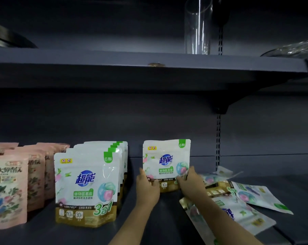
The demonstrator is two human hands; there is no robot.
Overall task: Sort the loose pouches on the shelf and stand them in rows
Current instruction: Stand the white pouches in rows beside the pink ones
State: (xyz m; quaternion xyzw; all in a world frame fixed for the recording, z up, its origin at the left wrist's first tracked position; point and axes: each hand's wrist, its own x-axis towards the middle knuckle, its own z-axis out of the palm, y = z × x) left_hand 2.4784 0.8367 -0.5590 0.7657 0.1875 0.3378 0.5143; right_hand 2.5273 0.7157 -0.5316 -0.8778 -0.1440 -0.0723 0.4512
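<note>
While both hands pinch the lower corners of one white detergent pouch (pixel 166 163), I judge the step in hand to be seating it upright at the back of the lower shelf (pixel 149 218) as the start of a new row. My left hand (pixel 147 187) grips the bottom-left corner and my right hand (pixel 191 183) grips the bottom-right, fingers curled round the gold base band. To do this well, I would press the gusseted base flat on the shelf, square the face forward, and only then let go, since a soft pouch looks likely to slump.

The pouch between my hands is glossy film, white above and gold below, with a green corner tab and a blue logo.

Just left of my left hand stands a finished row of matching white pouches (pixel 87 188), front to back. Further left, pink floral pouches (pixel 7 193) stand in rows, matte-looking.

Right of and below my right hand lie the loose white pouches (pixel 238 200), flat and overlapping, crinkled and shiny.

Well above the grip, on the upper shelf (pixel 114 68), stands a clear glass cylinder (pixel 197 27).
</note>
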